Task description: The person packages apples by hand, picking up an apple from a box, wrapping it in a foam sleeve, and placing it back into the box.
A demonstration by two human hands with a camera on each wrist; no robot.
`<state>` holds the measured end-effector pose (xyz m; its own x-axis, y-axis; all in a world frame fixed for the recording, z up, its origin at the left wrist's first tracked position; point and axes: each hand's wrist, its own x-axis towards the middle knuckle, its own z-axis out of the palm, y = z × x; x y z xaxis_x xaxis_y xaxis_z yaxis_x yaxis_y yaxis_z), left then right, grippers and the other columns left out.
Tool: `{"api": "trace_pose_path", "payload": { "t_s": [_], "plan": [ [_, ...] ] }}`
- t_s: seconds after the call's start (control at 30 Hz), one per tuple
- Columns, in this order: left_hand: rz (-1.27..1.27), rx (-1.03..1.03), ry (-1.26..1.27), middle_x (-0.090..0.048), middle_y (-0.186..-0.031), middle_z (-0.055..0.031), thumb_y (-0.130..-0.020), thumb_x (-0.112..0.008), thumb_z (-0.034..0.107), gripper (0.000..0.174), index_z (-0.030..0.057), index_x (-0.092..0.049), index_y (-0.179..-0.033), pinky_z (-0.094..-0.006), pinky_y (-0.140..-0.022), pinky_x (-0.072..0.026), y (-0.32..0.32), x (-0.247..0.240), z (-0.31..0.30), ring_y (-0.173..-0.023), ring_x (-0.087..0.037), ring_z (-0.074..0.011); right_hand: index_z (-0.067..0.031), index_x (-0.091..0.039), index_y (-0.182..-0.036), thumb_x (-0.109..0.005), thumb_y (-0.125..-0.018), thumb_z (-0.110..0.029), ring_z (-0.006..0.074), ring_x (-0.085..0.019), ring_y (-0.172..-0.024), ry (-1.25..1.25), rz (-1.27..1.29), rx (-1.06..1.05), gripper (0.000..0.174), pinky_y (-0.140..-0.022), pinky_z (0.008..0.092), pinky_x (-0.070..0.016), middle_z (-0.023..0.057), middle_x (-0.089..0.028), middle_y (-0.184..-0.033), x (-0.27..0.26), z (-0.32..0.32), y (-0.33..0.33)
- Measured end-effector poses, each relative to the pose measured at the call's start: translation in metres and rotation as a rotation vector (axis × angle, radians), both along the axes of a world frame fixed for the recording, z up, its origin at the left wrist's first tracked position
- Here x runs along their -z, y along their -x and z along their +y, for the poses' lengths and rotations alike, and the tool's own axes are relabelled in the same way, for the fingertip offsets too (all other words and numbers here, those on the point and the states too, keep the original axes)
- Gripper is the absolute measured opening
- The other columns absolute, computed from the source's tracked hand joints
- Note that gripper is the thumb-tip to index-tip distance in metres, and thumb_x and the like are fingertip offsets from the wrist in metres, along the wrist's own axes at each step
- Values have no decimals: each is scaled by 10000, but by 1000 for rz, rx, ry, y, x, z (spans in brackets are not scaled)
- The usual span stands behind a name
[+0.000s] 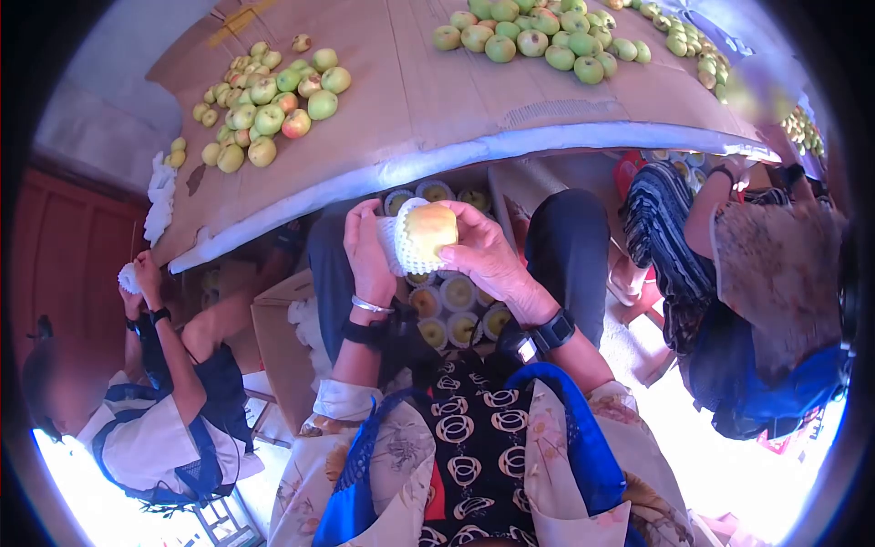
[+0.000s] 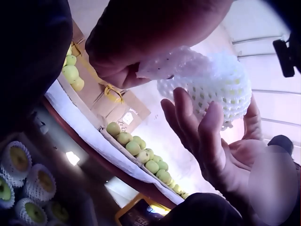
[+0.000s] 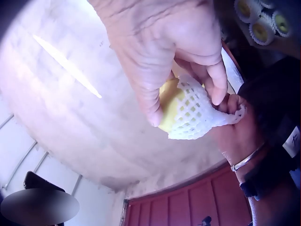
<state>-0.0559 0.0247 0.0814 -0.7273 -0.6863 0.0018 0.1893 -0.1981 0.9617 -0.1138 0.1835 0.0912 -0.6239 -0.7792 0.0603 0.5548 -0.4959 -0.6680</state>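
A yellow-green apple (image 1: pixel 434 230) sits partly inside a white foam net sleeve (image 1: pixel 396 248), its bare end facing right in the head view. My right hand (image 1: pixel 492 260) grips the apple, thumb on the near side and fingers over the top. On the other side, my left hand (image 1: pixel 368 260) holds the loose tail of the sleeve. In the right wrist view, the sleeve (image 3: pixel 192 110) covers about half of the apple (image 3: pixel 170 101), and its tail runs to the curled left fingers (image 3: pixel 233 101). The left palm is hidden there.
Between my knees, a cardboard box (image 1: pixel 278 314) holds several netted apples (image 1: pixel 458 294). Beyond it, a cardboard-covered table (image 1: pixel 383 100) carries piles of loose apples (image 1: pixel 264 96). One person (image 1: pixel 150 419) sits at left holding a white net; another (image 1: pixel 756 273) sits at right.
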Motion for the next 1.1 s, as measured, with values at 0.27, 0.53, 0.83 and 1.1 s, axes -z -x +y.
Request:
{"api": "trace_pose_path", "payload": {
  "t_s": [0.27, 0.53, 0.83, 1.1],
  "plan": [
    [-103, 165, 400, -591, -979, -67, -874, -513, 114, 236, -22, -529, -1067, -269, -810, -433, -3, -31, 25, -898, -546, -132, -48, -459, -1142, -752, -637, -70, 136, -517, -1025, -374, 523, 432, 584, -860, 285, -444, 64, -521, -1102, -6, 2, 5],
    [-137, -2, 812, -602, -800, -83, -863, -496, 36, 125, -42, -580, -912, -257, -668, -447, -7, -19, 31, -727, -545, -122, -43, -416, -1199, -743, -636, -119, 231, -511, -1074, -554, 840, 582, 656, -905, 319, -415, 137, -496, -1153, -6, 7, -4],
    [15, -22, 1218, -580, -839, -137, -851, -507, 31, 104, -25, -565, -916, -336, -693, -458, -8, -21, 33, -766, -572, -268, -22, -291, -1294, -741, -598, -121, 364, -445, -1087, -603, 890, 724, 835, -933, 373, -377, 205, -445, -1142, 22, -12, 0],
    [0, 83, 1063, -551, -841, -110, -838, -516, 34, 87, -20, -544, -900, -309, -715, -438, -17, -8, 53, -770, -542, -214, -42, -377, -1177, -727, -586, -54, 354, -449, -1055, -602, 882, 792, 687, -881, 364, -410, 172, -389, -1148, 18, -11, 5]
  ]
}}
